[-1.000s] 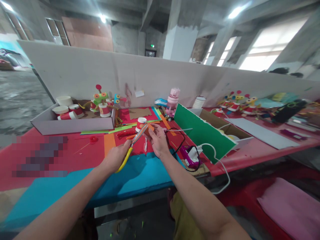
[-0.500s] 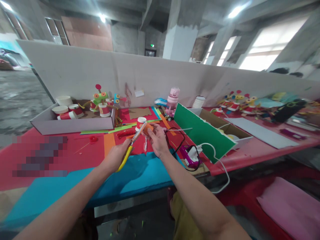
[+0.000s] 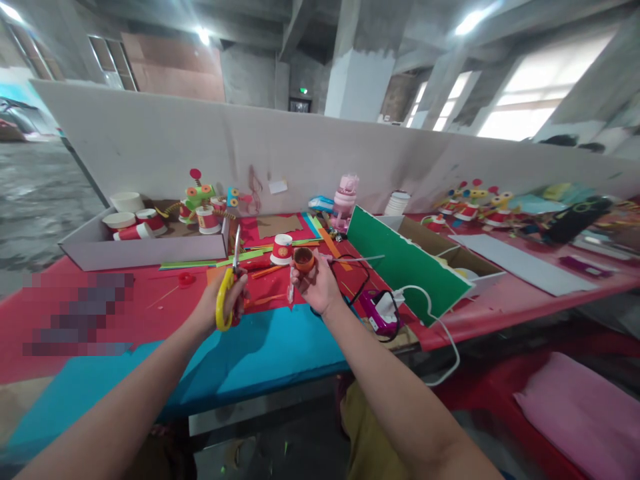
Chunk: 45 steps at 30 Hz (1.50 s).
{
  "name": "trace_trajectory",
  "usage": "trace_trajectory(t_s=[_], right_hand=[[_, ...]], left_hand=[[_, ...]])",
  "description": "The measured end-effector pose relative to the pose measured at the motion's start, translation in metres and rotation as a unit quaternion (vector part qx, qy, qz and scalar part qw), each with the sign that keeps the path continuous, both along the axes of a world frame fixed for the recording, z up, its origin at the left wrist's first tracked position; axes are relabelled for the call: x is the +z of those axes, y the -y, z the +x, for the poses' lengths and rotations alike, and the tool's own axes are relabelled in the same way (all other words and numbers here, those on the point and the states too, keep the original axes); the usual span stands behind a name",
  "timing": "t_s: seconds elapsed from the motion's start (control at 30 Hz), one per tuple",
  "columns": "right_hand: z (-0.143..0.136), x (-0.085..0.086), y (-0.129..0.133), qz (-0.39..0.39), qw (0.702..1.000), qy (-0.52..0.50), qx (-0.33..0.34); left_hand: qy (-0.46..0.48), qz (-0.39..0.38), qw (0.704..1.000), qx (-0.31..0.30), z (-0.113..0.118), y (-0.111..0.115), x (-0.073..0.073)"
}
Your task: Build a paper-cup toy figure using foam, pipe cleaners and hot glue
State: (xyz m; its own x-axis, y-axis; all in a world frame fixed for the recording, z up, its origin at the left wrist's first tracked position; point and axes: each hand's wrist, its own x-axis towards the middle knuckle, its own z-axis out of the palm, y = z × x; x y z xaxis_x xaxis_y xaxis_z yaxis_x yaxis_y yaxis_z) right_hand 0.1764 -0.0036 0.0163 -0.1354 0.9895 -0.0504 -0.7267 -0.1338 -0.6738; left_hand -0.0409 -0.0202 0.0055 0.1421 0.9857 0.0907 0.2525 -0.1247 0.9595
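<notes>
My left hand [image 3: 219,301] is closed around a pair of scissors [image 3: 226,297] with yellow handles, the blades pointing up and away from me. In my right hand [image 3: 317,287] I pinch a small orange cup-shaped piece [image 3: 303,259], its dark hollow side turned toward me. Just behind it stands a red and white paper cup [image 3: 281,249], upside down on the red table cover. Orange paper strips [image 3: 270,271] lie between my hands. Below them spreads a blue sheet [image 3: 260,347] along the table's near edge.
On the left, a white box [image 3: 145,252] holds paper cups and a finished cup figure [image 3: 201,193]. A green board [image 3: 400,260] leans at a divided box on the right. Near it sit a purple power strip [image 3: 379,313] with a white plug and cables, and a pink bottle [image 3: 345,200].
The scissors have come away from the orange piece, moving left and tilting upright in my left hand. My right hand has turned the piece so its hollow side shows. An orange scrap now lies below.
</notes>
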Motion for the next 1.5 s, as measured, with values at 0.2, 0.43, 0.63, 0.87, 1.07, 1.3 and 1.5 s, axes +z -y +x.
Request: trace_trajectory(t_s=[0.2, 0.43, 0.63, 0.87, 1.07, 1.3, 1.5], right_hand=[[-0.004, 0.0, 0.0, -0.006, 0.998, 0.064, -0.025], [-0.012, -0.001, 0.008, 0.084, 0.984, 0.156, -0.016], [-0.01, -0.009, 0.011, 0.191, 0.911, 0.361, -0.051], [-0.006, -0.013, 0.012, 0.229, 0.84, 0.488, -0.063], [-0.006, -0.014, 0.014, 0.262, 0.815, 0.512, -0.068], [-0.005, -0.019, 0.016, 0.262, 0.811, 0.52, -0.06], [-0.005, -0.02, 0.013, 0.268, 0.795, 0.538, -0.081]], left_hand=[[-0.147, 0.001, 0.989, 0.019, -0.024, -0.007, 0.016], [-0.501, 0.014, 0.853, 0.143, -0.058, -0.02, 0.018], [-0.549, -0.021, 0.82, 0.163, -0.075, -0.019, 0.008], [-0.552, -0.035, 0.818, 0.159, -0.074, -0.012, 0.006], [-0.584, 0.007, 0.801, 0.135, -0.094, -0.017, 0.0], [-0.611, 0.042, 0.78, 0.129, -0.108, -0.009, 0.005], [-0.617, 0.144, 0.761, 0.139, -0.08, -0.022, 0.035]])
